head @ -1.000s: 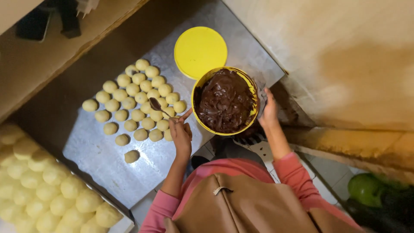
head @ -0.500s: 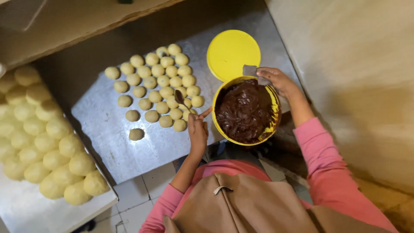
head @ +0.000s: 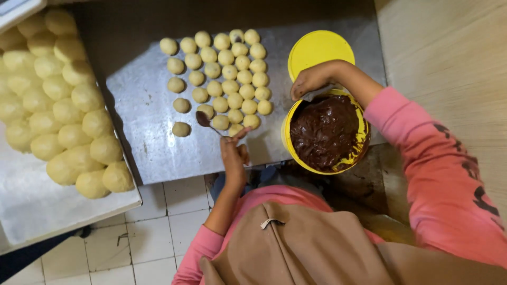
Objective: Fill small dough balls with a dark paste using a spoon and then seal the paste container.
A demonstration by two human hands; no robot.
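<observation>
My left hand [head: 233,154] holds a small spoon [head: 205,120] with a dark-smeared bowl, its tip just above the metal table [head: 142,105] beside the near rows of small pale dough balls [head: 227,71]. My right hand [head: 312,79] grips the far rim of a yellow bucket [head: 288,138] filled with dark chocolate paste [head: 325,129]. The bucket stands at the table's near right corner, close to my body. One dough ball [head: 181,129] lies apart at the near left of the group.
The bucket's yellow lid [head: 319,48] lies flat on the table behind the bucket. On the left, a white tray [head: 37,206] carries several larger dough balls [head: 58,100]. White floor tiles [head: 158,232] show below; a wooden surface [head: 449,58] runs along the right.
The view has shifted, so everything sits further right and lower. My right hand has slid along the bucket's rim to its far left side. The spoon hand stays by the near dough balls.
</observation>
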